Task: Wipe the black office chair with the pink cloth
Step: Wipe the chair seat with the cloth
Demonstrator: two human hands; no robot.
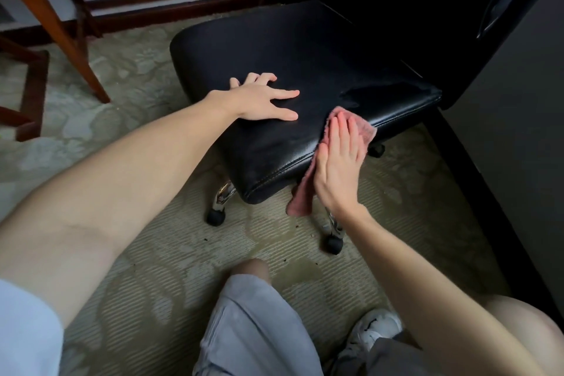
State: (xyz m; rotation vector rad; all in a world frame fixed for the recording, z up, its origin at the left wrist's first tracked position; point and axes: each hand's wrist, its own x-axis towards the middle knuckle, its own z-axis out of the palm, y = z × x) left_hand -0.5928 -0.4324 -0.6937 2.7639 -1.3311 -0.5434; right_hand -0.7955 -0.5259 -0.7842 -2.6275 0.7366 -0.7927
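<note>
From the head view, the black office chair (293,76) stands straight ahead of the kneeling person, its seat low and its back rising dark at the upper right. The right hand (338,162) is flat, fingers straight and together, pressing the pink cloth (305,192) against the seat's near front edge; the cloth runs along that edge and hangs below it. The left hand (262,98) lies spread, holding nothing, palm down on the seat top just left of the cloth, steadying the chair. The right hand is the one on the work, and the unwiped edge seems to stretch leftward. Patterned carpet (152,253) lies below; wooden furniture legs (61,27) stand at left.
</note>
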